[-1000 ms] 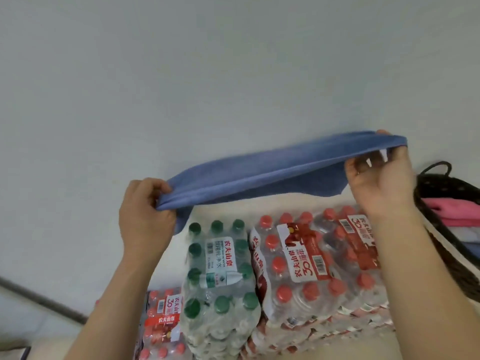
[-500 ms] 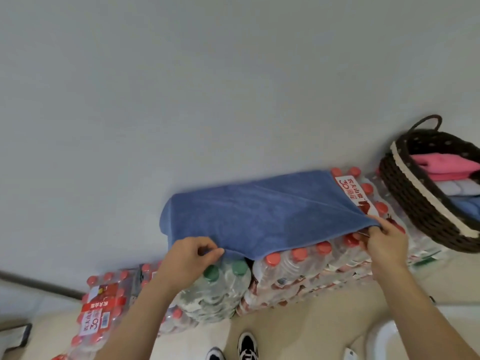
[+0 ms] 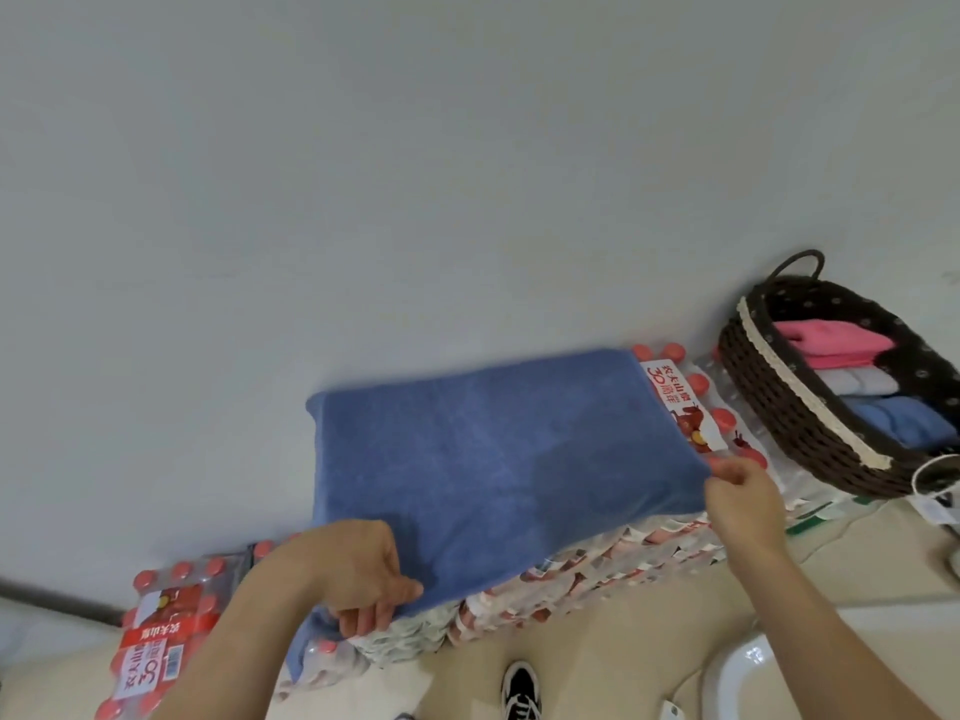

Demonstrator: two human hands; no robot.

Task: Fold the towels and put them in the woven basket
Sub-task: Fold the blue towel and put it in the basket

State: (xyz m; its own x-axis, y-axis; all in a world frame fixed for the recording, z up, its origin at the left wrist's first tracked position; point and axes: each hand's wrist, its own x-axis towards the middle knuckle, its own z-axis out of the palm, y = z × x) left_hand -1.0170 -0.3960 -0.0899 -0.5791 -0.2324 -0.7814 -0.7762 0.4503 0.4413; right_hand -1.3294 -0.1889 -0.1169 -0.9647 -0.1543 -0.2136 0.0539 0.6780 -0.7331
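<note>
A blue towel (image 3: 498, 459) lies spread flat over stacked packs of bottled water. My left hand (image 3: 358, 579) grips its near left corner, fingers curled under the edge. My right hand (image 3: 737, 491) pinches the near right corner. The dark woven basket (image 3: 789, 423) with a cream trim stands at the right on the packs, holding folded pink, grey and blue towels.
Shrink-wrapped packs of red-capped bottles (image 3: 597, 563) form the work surface against a pale wall. Another pack (image 3: 156, 652) sits lower at the left. My black shoe (image 3: 519, 693) shows on the beige floor. A white object (image 3: 737, 667) lies at the lower right.
The towel was held up stretched between both hands; it now lies flat on the bottle packs. Both hands came down and toward me, still on its near corners. The view tilted down.
</note>
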